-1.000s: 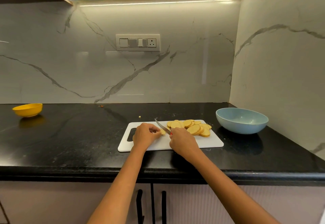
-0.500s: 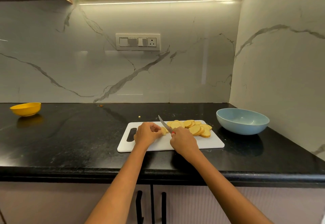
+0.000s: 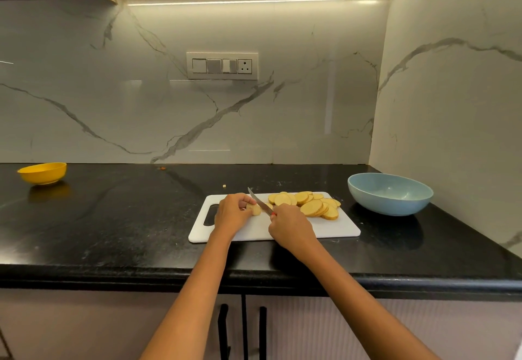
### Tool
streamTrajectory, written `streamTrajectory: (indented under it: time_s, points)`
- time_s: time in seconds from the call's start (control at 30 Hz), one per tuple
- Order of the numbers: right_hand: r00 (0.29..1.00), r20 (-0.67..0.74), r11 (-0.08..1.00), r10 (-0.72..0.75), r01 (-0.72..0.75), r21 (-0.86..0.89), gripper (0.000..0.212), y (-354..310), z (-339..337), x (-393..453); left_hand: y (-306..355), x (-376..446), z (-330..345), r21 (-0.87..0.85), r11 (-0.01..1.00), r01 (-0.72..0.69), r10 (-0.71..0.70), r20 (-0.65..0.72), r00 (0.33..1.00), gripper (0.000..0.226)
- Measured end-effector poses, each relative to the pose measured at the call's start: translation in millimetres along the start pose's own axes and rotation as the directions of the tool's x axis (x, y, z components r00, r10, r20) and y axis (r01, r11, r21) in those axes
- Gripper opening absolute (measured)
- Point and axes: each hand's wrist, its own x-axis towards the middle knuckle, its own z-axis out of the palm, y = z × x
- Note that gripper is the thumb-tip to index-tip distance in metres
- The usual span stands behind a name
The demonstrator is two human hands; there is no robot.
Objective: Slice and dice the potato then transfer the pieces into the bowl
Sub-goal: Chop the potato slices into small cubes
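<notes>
Potato end piece (image 3: 253, 208), a small stub, sits on the white cutting board (image 3: 333, 231) toward its left half, close to the handle slot. The left hand (image 3: 231, 214) has its fingers curled over the stub and pins it to the board, with only its right-facing cut face showing past the fingertips. The right hand (image 3: 292, 228) is wrapped around the handle of the knife (image 3: 260, 200), and the blade angles up and away to the left, its tip pointing toward the back wall. The blade lies just beside the exposed face of the stub, on its right, so the next cut would come down between the left fingertips and that face. I judge there is little potato left to hold, which puts the edge very near the fingers.

Finished potato slices (image 3: 306, 204) lie overlapped in a loose pile on the right part of the board, just beyond the knife hand. The blue bowl (image 3: 389, 194) stands on the black counter (image 3: 113, 218) to the right of the board, apart from it, and looks to hold nothing yet. The right hand is the nearer one to the pile and the bowl. Slicing looks almost done; dicing and the transfer remain.

A yellow bowl (image 3: 42, 172) sits far left on the counter.
</notes>
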Motion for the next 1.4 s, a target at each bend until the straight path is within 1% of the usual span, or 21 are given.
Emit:
streamTrajectory:
  time_s: [0.17,0.37,0.47,0.57,0.67,0.8,0.93,1.2,1.4]
  points:
    - [0.999,0.031,1.000,0.011,-0.010,-0.024,0.020,-4,-3,-2,-2,2,4,0.061,0.998,0.023,-0.017,-0.093,0.996,0.018]
    - [0.996,0.089,0.999,0.020,-0.016,-0.042,0.020,-8,-7,-1,0,6,4,0.089,0.995,0.053,-0.040,-0.141,0.989,0.018]
    - [0.995,0.098,0.998,0.018,-0.012,-0.062,0.019,-10,-9,-5,0,7,4,0.079,0.995,0.060,-0.051,-0.110,0.993,0.020]
    - [0.997,0.071,0.998,0.016,-0.011,-0.066,0.019,-11,-10,-10,-1,7,3,0.044,0.997,0.062,-0.059,-0.084,0.995,0.020]
    - [0.999,0.032,0.997,0.004,-0.002,-0.074,0.019,-14,-12,-16,-3,7,3,0.011,0.997,0.072,-0.071,-0.095,0.993,0.019]
    - [0.999,-0.008,0.994,-0.032,0.031,-0.109,0.019,-20,-12,-20,-4,6,4,0.016,0.997,0.073,-0.071,-0.111,0.991,0.021]
    - [0.999,0.000,0.986,-0.050,0.049,-0.162,0.019,-25,-10,-22,-3,6,4,0.004,0.996,0.092,-0.091,-0.138,0.986,0.018]
    - [0.996,0.037,0.964,-0.084,0.090,-0.251,0.023,-28,-13,-18,-3,10,-1,0.000,0.993,0.122,-0.121,-0.069,0.990,0.019]
    - [0.994,0.081,0.962,-0.068,0.087,-0.260,0.022,-36,-10,-9,-1,7,0,0.000,0.991,0.132,-0.131,-0.093,0.987,0.016]
